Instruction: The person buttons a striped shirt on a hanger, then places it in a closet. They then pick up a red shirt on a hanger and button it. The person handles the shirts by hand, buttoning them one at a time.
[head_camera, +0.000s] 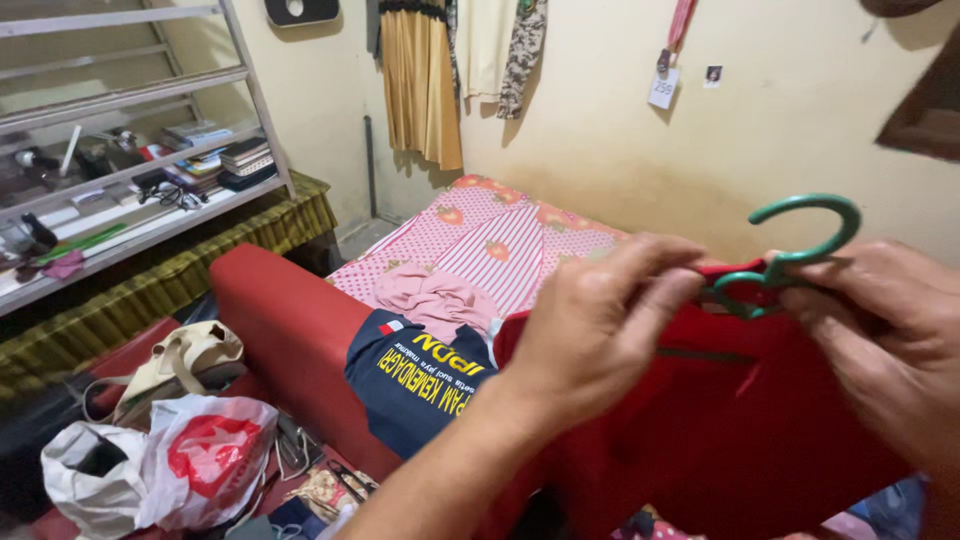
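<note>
A red garment (700, 420) hangs in front of me from a green plastic hanger (800, 245), whose hook curves up at the right. My left hand (600, 320) pinches the red collar beside the hanger's neck. On the other side, my right hand (885, 340) grips the hanger just below its hook. Much of the hanger is hidden behind both hands and the cloth.
A dark navy shirt with yellow print (420, 375) and a pink cloth (435, 295) lie on a pink patterned mattress (490, 235). A red sofa arm (290, 320), plastic bags (190, 460) and a beige bag (180, 360) are at left. A metal shelf (130, 160) holds books; clothes (425, 80) hang on the wall.
</note>
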